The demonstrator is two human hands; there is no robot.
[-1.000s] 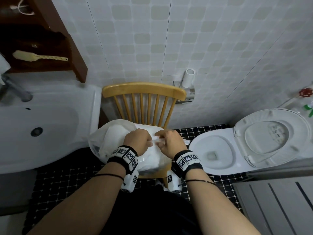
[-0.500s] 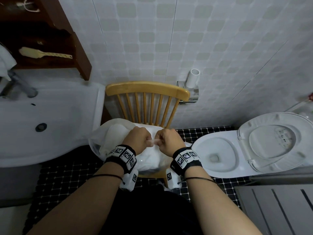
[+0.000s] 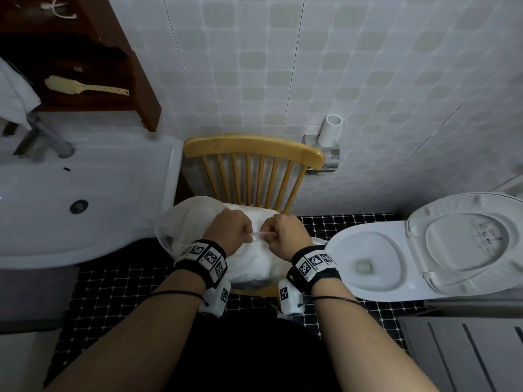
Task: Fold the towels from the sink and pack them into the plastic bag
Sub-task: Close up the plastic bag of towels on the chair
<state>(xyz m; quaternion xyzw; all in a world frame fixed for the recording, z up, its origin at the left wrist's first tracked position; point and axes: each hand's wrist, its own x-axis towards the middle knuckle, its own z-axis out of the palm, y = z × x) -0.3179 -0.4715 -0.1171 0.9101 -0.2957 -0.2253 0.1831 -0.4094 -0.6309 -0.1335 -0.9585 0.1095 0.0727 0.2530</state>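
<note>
The pale tiled wall (image 3: 339,66) filled the upper part of the view; below it, black mosaic floor (image 3: 113,281) ran between a white sink (image 3: 119,222) on the left and a white toilet (image 3: 365,267) on the right, whose lid (image 3: 467,241) stood open; a dark wooden shelf (image 3: 141,80) hung above the sink. A wooden chair (image 3: 254,148) with a spindle back stood against the wall between sink and toilet; on its seat sat the plastic bag (image 3: 184,222), bulging, with white towels (image 3: 254,264) showing through the thin film, so the task's load was inside the bag on the chair and the sink basin held nothing but its drain (image 3: 78,206). Both forearms reached in from below, each with a black wrist band (image 3: 203,257) bearing printed square markers; the left hand (image 3: 229,232) and the right hand (image 3: 285,236) were clenched knuckles-up over the top of the bag, just beside each other, each pinching one end of a twisted strip of bag film (image 3: 256,235) drawn taut between them. A white cloth (image 3: 14,97) hung over the metal tap (image 3: 42,140); a cream brush (image 3: 85,87) lay on the shelf; a white roll (image 3: 331,131) sat in a wall holder behind the chair.
</note>
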